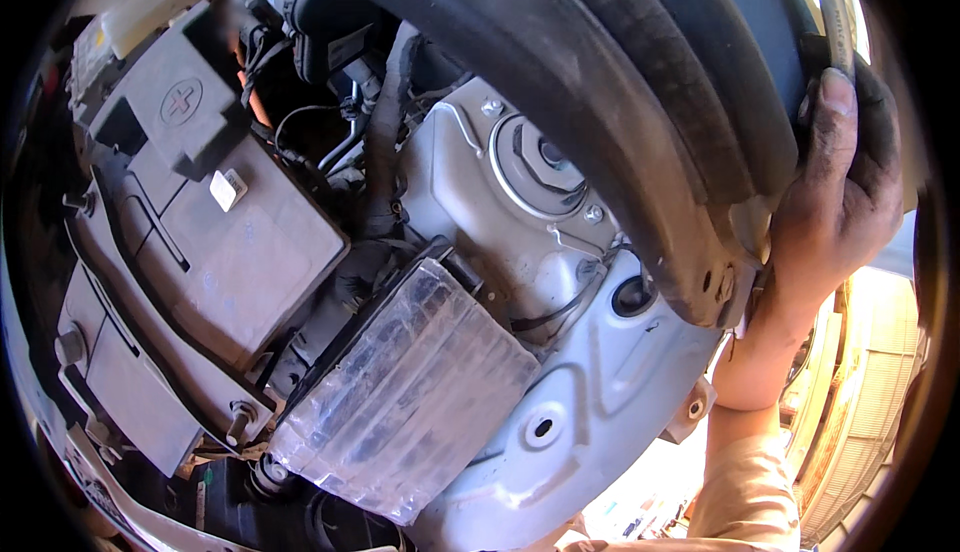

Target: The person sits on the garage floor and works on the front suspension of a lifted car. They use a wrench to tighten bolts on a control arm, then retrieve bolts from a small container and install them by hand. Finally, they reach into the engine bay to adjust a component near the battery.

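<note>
Location: vehicle repair site. Evidence: open engine bay with battery (215,222), strut mount (535,167) and wiring harness (385,142).

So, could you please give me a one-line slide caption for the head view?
A grimy right hand grips the black wheel-arch liner above an open engine bay's battery.
</note>
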Motion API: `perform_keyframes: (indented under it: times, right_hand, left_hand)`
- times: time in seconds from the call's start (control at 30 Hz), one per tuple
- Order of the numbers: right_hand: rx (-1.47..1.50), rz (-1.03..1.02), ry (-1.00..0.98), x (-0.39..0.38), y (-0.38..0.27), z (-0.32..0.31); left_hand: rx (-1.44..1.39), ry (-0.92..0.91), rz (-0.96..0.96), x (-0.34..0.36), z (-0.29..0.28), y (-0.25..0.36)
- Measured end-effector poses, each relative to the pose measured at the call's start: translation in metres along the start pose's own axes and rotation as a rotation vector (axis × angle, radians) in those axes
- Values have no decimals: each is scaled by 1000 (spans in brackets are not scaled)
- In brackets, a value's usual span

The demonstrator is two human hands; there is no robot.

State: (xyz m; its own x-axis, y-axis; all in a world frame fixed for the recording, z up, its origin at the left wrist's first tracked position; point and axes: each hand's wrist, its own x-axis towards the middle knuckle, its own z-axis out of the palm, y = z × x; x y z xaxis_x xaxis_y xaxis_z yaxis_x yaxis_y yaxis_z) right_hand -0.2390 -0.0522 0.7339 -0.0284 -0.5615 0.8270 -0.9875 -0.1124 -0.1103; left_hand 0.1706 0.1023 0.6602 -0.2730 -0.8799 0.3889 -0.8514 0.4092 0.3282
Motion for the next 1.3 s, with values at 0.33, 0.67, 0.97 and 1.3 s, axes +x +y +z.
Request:
perform_keyframes:
  times: [0.33,0.67,0.97,1.3]
  right_hand:
    - [-131,-120,-27,2,2,-3]
    - [44,-14,193,-9,-25,32]
    - [36,18,1,-2,-31,7]
    - [148,86,-12,-12,-37,-21]
  left_hand:
    - [70,-238,-99,0,-18,9]
    - [95,-178,-89,8,-13,17]
    - [88,47,-86,12,0,26]
    - [328,-122,-143,-19,-13,16]
